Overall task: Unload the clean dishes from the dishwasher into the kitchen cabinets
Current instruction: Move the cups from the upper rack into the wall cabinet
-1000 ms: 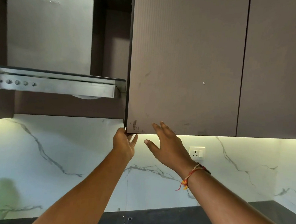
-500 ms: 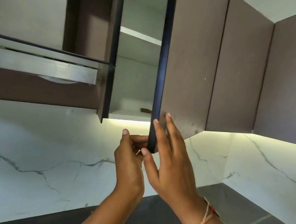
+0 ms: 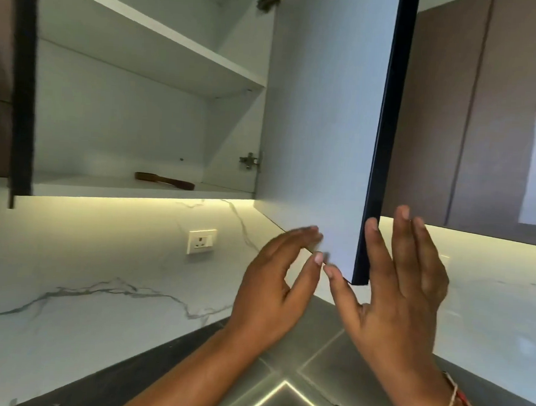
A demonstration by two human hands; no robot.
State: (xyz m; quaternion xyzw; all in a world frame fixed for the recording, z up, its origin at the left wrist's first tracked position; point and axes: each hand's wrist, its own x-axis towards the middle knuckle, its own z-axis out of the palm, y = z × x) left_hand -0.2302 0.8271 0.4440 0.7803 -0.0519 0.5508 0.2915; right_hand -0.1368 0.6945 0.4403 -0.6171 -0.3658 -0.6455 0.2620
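The upper cabinet's door (image 3: 321, 127) stands swung wide open, its pale inner face toward me and its dark edge in the middle of the view. My left hand (image 3: 270, 300) is at the door's lower corner, with straight fingertips touching the inner face. On the other side of the edge my right hand (image 3: 402, 292) lies with straight fingers up along the outer face and its thumb under the corner. The open cabinet (image 3: 135, 191) has two white shelves. No dish or dishwasher is in view, and neither hand holds one.
A brown wooden utensil (image 3: 164, 180) lies on the cabinet's lower shelf. Closed brown cabinet doors (image 3: 431, 134) continue to the right. A wall socket (image 3: 201, 241) sits on the marble backsplash, and a dark countertop (image 3: 328, 373) runs below my arms.
The door went from shut, to ajar, to wide open, swinging right with both hands at its lower corner. My view turned left and up into the cabinet.
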